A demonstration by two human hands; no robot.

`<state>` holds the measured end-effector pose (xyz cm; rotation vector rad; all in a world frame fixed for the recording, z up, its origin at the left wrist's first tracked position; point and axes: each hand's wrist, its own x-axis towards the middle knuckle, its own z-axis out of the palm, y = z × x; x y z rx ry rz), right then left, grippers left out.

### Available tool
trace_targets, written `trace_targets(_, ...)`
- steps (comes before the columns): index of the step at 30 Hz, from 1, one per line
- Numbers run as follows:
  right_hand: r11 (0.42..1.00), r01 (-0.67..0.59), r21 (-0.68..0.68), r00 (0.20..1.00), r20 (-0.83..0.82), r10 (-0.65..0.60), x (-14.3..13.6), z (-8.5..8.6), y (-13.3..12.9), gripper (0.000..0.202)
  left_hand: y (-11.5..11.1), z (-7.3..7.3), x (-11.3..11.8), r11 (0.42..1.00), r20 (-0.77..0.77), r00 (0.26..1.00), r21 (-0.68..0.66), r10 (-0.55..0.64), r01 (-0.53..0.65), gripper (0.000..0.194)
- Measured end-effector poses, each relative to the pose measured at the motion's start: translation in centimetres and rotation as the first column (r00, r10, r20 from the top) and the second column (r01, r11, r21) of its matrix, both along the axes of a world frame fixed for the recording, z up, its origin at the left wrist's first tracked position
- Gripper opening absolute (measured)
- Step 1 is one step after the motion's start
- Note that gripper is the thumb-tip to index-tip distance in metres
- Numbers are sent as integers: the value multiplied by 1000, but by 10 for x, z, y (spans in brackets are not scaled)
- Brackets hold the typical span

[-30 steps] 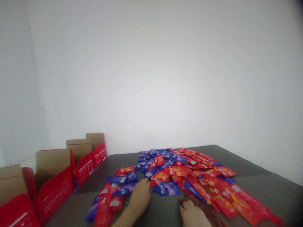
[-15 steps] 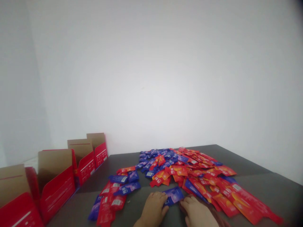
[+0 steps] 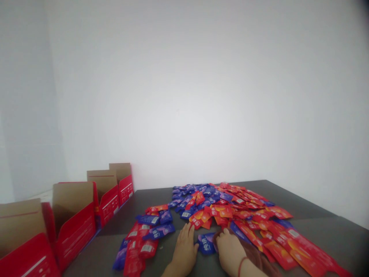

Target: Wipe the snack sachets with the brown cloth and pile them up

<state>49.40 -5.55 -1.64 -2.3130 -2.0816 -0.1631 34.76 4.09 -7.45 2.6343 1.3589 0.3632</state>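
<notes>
Right grip (image 3: 230,247) clutching brown cloth (image 3: 254,254), cloth against blue sachet (image 3: 205,244); left grip (image 3: 184,247) loose, near sachet

You look out through one camera worn on your head, set above the near side of the flat, dark grey tabletop (image 3: 100,250) and facing forward with a downward slant. The plain white wall (image 3: 184,96) beyond fills most of your view; the tabletop takes the lower part. Your bare left hand (image 3: 185,246) and bare right hand (image 3: 230,249) enter at the bottom edge, close to the lens. The open red-and-brown cardboard boxes (image 3: 76,238) run off your left edge, and darkness clips the upper right corner.
</notes>
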Motion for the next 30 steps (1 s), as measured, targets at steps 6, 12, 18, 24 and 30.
trace_targets(6, 999, -45, -23, 999, 20, 45, -29, 2, 10, 39, 7, -4, -4, 998, 5, 998, -9, -68, 68, 58)
trace_targets(12, 986, -166, -28, 986, -34, 165, -28, -2, 2, 32, 9, -5, -7, 999, 41, 999, 33, -33, 32, 53)
trace_targets(18, 1000, -22, 19, 1000, 11, 21, -3, 3, 6, 34, 11, -1, -5, 1000, 18, 1000, 17, -15, 14, 51)
trace_targets(24, 996, -84, -15, 996, 41, 84, -39, 2, 38, 28, 10, 1, -4, 1000, 3, 1000, 29, -5, 5, 54)
trace_targets(30, 987, -158, -39, 987, 31, 159, -45, -4, 28, 32, 9, 0, -5, 999, -23, 1000, 41, 7, -6, 52)
